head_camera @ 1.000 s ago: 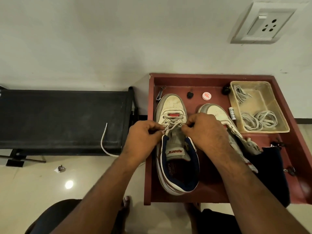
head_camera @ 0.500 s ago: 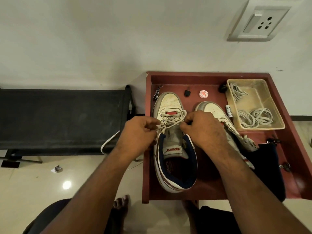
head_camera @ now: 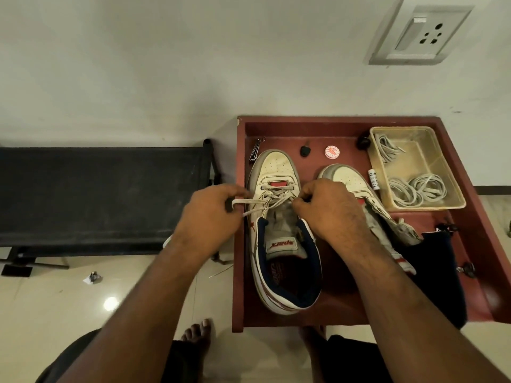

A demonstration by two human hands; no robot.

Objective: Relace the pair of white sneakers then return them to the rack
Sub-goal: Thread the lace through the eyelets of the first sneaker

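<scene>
The left hand (head_camera: 213, 214) pinches the flat white lace (head_camera: 254, 203) of the scuffed white leather sneaker (head_camera: 279, 222); the right hand (head_camera: 329, 208) pinches its other end. Pull both 2 ends evenly, keeping the lace flat.

Plain off-white wall (head_camera: 166, 64); 1 switch-and-socket plate (head_camera: 420, 34) upper right. Glossy cream tile floor (head_camera: 55, 305) with 1 bright light reflection (head_camera: 110, 303). Black bench (head_camera: 96, 194) against wall, left. Paper scrap (head_camera: 92, 277) on floor.

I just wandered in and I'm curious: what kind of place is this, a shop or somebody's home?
Probably a home, perhaps near an entryway. A wall socket sits on a plain wall, a black shoe rack stands on a glossy tiled floor, and the person is barefoot.
</scene>
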